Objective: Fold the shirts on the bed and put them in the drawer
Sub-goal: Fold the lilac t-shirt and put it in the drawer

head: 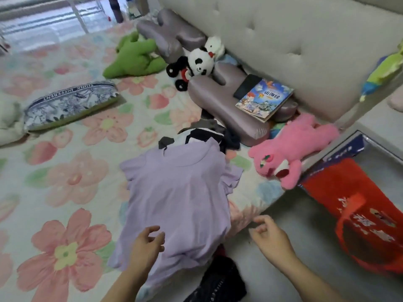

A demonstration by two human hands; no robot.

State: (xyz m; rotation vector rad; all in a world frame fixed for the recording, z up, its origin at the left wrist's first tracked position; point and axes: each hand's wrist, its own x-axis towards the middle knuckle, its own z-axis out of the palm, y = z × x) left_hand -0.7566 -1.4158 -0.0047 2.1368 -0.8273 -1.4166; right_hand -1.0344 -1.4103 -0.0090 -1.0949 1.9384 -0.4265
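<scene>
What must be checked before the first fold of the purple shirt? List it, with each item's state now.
1. Purple shirt spread flat on the bed: ok, though its hem hangs over the edge.
2. Both sleeves laid out: ok.
3. Left hand free: ok, open over the hem.
4. Right hand free: ok, open, beside the shirt.
5. Collar clear of the dark clothes: not ok, it lies on them.
6. Drawer open: cannot tell, none in view.

Bedroom: floral bed (65, 171), plush toys (292, 149)
</scene>
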